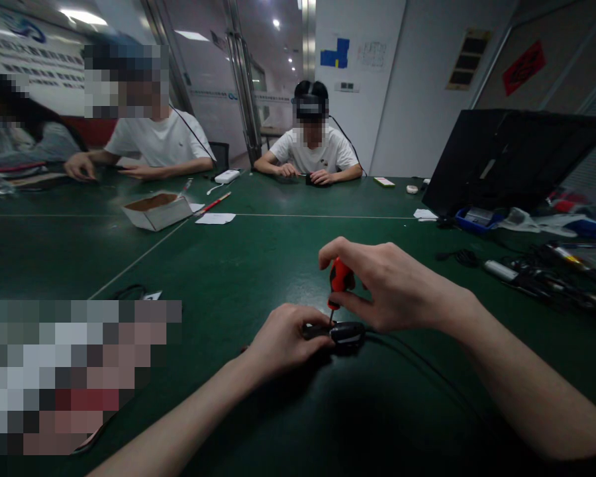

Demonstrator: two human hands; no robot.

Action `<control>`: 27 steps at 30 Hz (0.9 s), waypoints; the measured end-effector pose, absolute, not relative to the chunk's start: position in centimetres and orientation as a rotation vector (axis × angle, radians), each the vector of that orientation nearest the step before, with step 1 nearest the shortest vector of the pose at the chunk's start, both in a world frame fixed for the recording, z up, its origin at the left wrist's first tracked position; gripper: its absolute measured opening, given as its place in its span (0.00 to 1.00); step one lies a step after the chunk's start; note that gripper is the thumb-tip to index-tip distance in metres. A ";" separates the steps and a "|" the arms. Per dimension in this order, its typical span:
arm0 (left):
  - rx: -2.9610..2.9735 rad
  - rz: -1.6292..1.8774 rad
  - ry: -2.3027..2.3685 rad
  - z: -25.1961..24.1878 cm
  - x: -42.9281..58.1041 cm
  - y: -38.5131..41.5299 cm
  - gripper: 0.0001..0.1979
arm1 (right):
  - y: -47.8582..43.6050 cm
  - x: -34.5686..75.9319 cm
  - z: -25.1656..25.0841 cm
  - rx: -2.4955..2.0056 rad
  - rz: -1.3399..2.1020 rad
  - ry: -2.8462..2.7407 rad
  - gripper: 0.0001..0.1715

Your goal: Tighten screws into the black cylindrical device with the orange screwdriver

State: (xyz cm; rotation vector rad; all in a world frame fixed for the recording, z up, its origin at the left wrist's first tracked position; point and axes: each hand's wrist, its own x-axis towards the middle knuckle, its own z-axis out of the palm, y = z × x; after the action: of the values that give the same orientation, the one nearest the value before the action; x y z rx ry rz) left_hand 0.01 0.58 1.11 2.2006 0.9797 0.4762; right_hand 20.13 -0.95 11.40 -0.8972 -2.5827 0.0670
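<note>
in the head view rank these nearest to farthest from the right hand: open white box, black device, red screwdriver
1. Red screwdriver: within the right hand's grip.
2. Black device: just below the right hand, at the screwdriver's tip, with the left hand on it.
3. Open white box: farthest, off to the left and beyond both hands.

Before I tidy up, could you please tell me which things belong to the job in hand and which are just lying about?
In use:
- screwdriver, in right hand
- black device, in left hand

Lying about:
- box
- paper
- blue tray
</note>
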 end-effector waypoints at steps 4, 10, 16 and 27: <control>2.214 0.473 0.998 1.3 0.0 0.5 0.09 | -0.6 20.2 11.3 -0.869 -0.076 -2.610 0.16; 2.220 0.464 1.007 1.3 0.0 0.5 0.09 | -0.7 20.1 11.5 -0.870 -0.097 -2.597 0.14; 2.208 0.454 0.994 1.1 0.0 0.7 0.09 | -1.1 20.0 11.6 -0.872 0.119 -2.599 0.18; 2.244 0.450 1.030 1.0 0.0 0.7 0.10 | -0.7 20.1 11.5 -0.883 -0.086 -2.603 0.12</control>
State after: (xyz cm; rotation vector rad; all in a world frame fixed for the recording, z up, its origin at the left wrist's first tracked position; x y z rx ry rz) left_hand -0.02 0.71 1.02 2.2441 1.0302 0.4505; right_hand 20.07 -0.68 11.52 -0.8827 -2.6034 -0.0856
